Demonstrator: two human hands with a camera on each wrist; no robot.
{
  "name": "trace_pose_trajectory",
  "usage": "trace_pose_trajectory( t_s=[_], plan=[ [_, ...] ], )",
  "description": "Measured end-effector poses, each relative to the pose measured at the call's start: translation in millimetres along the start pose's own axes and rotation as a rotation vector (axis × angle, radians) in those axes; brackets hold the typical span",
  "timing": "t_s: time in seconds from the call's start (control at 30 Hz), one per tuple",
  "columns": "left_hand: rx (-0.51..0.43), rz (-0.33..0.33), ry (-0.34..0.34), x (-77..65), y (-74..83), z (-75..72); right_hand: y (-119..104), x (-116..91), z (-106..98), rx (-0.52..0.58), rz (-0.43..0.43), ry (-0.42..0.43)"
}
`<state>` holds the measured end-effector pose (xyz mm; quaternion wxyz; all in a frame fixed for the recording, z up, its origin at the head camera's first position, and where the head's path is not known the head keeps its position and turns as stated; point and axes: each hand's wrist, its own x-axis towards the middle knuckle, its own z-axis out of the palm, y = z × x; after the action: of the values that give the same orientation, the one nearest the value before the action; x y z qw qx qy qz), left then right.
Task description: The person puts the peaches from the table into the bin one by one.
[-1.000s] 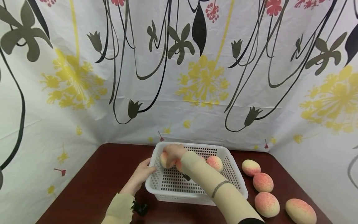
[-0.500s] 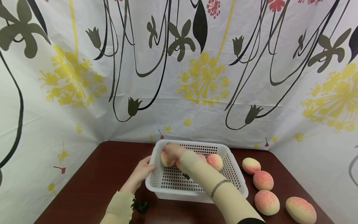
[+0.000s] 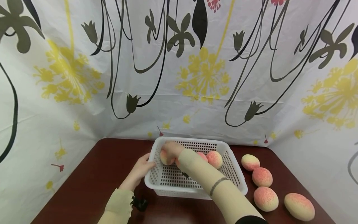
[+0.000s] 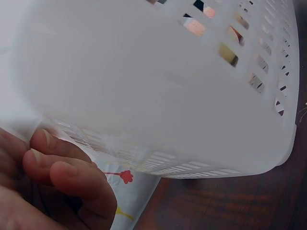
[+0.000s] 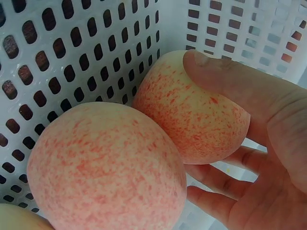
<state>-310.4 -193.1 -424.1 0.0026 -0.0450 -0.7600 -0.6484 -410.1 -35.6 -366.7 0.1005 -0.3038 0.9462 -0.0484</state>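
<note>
A peach (image 5: 192,120) sits in the basket's (image 3: 179,190) far-left corner beside a second peach (image 5: 105,167), the right hand (image 3: 173,149) curled round it. Placing appears under way; letting go would call for spreading that grip. The left hand (image 3: 142,168) grips the basket's left rim.

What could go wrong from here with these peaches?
The peach in the right hand sits close beside another peach, so letting go might nudge it. The left hand holds the basket at one end; a tug could shift it. The outermost loose peach lies near the edge of the table and might roll off if bumped.
</note>
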Motion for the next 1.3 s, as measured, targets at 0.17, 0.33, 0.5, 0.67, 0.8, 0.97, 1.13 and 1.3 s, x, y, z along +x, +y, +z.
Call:
trace_pose_trajectory(
  t_s=[0.17,0.33,0.5,0.67,0.8,0.97,1.13,1.3],
  plan=[
    [0.002,0.006,-0.006,2.8,4.2,3.7,3,-3,-4,-0.045,0.017,0.003],
    [0.019,-0.008,-0.001,6.2,7.6,6.2,7,-9,-9,0.01,0.055,0.005],
    [0.037,-0.013,0.009,8.2,6.9,4.6,18,-19,-26,0.117,0.074,0.013],
    [0.043,-0.035,0.02,5.4,2.0,1.3,44,-33,-49,0.132,0.081,0.015],
    [0.046,-0.05,0.023,3.5,-1.8,-0.3,72,-55,-71,0.169,0.123,0.017],
    [0.052,-0.048,0.024,1.4,-3.3,-2.0,116,-88,-92,0.169,0.194,0.056],
    [0.051,-0.047,0.015,-0.2,-2.5,-2.2,164,-123,-100,0.148,0.226,0.081],
    [0.05,-0.041,-0.002,1.1,0.4,0.3,206,-156,-95,0.133,0.251,0.111]
  ],
)
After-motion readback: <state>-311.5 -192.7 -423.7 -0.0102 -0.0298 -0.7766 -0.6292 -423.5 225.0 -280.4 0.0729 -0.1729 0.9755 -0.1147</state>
